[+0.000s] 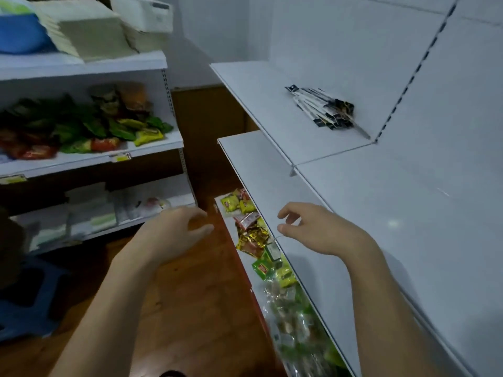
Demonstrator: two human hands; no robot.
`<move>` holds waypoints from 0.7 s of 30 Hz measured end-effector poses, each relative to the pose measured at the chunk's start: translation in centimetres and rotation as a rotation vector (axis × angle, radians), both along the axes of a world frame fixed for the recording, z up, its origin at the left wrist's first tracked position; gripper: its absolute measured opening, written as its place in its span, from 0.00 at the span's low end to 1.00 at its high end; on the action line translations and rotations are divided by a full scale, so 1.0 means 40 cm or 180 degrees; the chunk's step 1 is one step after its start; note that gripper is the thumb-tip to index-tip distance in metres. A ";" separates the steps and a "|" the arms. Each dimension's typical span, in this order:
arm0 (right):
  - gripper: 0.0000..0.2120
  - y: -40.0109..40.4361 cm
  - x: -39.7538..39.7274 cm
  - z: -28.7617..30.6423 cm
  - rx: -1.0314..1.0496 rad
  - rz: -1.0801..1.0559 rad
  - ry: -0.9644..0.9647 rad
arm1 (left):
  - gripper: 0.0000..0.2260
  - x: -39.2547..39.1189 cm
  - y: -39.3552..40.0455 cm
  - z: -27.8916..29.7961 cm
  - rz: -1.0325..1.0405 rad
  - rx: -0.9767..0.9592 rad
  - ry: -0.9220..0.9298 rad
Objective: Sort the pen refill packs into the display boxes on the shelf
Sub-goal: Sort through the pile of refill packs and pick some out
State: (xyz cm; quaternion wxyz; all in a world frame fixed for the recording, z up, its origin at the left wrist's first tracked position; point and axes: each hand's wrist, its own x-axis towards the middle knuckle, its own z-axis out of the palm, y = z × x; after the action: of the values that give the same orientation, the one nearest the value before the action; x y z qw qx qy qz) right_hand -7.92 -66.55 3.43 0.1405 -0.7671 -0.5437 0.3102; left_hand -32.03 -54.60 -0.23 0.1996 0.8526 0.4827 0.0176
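White shelf (pixel 313 126): refill packs (pixel 324 108) blurred | left hand (pixel 174 229), right hand (pixel 318 229) grip released, empty

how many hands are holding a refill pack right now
0. The left hand hangs over the floor, the right hand over the shelf edge; the refill packs lie untouched on the upper shelf.

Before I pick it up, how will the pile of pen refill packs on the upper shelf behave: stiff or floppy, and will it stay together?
The pen refill packs look long, thin and flat, so probably light and slightly bendy. They lie loosely fanned, so the pile would likely slide apart unless gripped around the middle.
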 end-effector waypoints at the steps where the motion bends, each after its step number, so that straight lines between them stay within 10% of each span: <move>1: 0.14 0.048 -0.002 0.001 -0.0015 0.0027 0.0009 | 0.21 -0.007 0.046 -0.003 0.0027 -0.0033 -0.0007; 21: 0.14 0.779 0.082 0.011 0.0110 -0.1305 0.0190 | 0.21 0.261 1.025 0.079 -0.1493 0.0114 0.0124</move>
State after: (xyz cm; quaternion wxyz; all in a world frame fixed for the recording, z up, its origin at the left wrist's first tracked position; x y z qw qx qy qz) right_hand -4.63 -35.39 3.86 0.2299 -0.8496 -0.3770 0.2884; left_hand -21.58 -13.62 2.92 0.1738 0.9450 0.2747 -0.0372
